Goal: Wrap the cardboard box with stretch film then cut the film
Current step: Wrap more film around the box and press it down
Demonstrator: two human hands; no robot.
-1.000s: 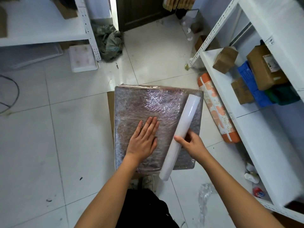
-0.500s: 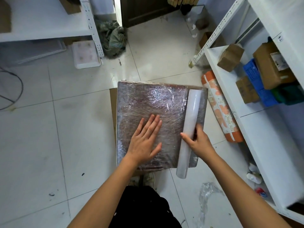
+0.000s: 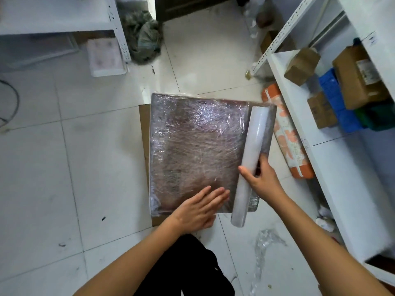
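A flat cardboard box [image 3: 192, 146] covered in shiny, wrinkled stretch film lies on the white tiled floor. The white roll of stretch film [image 3: 250, 161] rests along the box's right edge, reaching past its near edge. My right hand [image 3: 261, 178] grips the roll near its middle, thumb on the left side. My left hand [image 3: 198, 208] lies flat, fingers together, on the box's near edge, just left of the roll.
A white metal shelf [image 3: 320, 146] with several cardboard boxes and a blue crate stands at the right. An orange patterned roll [image 3: 286, 137] lies beside it. A film scrap [image 3: 265, 242] lies near my legs. Another white shelf [image 3: 53, 16] and a crumpled cloth [image 3: 143, 37] are at the back.
The roll has shifted right across the box top to its right edge and straightened. My left hand has slid back from the box's middle to its near edge.
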